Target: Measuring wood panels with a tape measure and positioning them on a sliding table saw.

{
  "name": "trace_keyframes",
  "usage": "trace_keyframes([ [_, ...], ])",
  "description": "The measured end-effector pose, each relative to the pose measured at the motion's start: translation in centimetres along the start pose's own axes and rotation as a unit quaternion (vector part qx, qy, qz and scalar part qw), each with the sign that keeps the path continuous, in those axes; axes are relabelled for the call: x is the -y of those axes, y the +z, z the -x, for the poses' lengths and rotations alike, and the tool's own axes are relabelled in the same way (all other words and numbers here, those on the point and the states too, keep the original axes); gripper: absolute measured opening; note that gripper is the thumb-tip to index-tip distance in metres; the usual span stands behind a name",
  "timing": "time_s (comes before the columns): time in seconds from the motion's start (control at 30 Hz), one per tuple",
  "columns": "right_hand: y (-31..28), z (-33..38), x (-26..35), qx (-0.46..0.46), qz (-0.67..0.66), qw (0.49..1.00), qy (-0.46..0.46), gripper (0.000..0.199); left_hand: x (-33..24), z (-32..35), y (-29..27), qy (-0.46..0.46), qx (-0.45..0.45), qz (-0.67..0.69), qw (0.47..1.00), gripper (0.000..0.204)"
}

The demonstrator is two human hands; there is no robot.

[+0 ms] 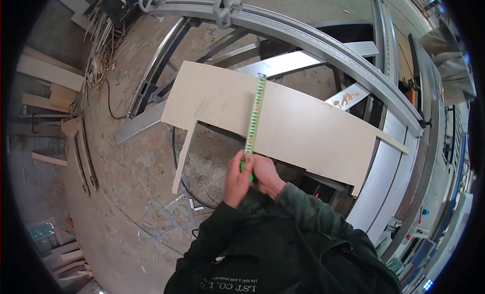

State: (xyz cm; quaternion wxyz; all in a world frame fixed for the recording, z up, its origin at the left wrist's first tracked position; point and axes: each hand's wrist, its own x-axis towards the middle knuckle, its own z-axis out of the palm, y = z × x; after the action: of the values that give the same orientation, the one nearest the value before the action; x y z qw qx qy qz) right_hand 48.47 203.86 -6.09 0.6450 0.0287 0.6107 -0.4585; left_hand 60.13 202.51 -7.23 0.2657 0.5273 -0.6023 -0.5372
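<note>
Just beyond tape (255, 111) and board (313, 127) runs a silver rail (303, 27)

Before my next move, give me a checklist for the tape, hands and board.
1. Pale-green tape-measure blade extended across the flat beige board: ok.
2. Blade tip at the board's far edge: ok.
3. Tip hooked snugly: cannot tell.
4. Bare left hand at the tape's bright-green case: ok.
5. Bare right hand's grip: cannot tell, fingers partly hidden.
6. Board's near edge straight: not ok, narrow beige strip juts out.
</note>
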Motion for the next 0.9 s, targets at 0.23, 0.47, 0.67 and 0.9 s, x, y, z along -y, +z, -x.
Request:
trace_keyframes([
  [0.23, 4.8, -4.4, 1.1, -0.019, 0.224, 0.969, -0.1, 0.032, 1.9, -4.0, -6.9, -0.147, 0.034, 0.197, 0.969, 0.037],
  [0.47, 5.2, -8.3, -0.4, 0.003, 0.173, 0.978, -0.112, 0.039, 5.0, -4.1, -7.9, -0.213, 0.048, 0.181, 0.959, 0.028],
  [0.67, 5.0, -9.3, -0.3, -0.037, 0.244, 0.957, -0.15, 0.047, 6.5, -2.8, -8.8, -0.23, 0.046, 0.186, 0.954, 0.028],
  [0.9, 5.1, -7.5, 1.3, -0.015, 0.309, 0.944, -0.11, 0.045, 7.1, -2.0, -10.2, -0.269, 0.058, 0.185, 0.943, 0.028],
])
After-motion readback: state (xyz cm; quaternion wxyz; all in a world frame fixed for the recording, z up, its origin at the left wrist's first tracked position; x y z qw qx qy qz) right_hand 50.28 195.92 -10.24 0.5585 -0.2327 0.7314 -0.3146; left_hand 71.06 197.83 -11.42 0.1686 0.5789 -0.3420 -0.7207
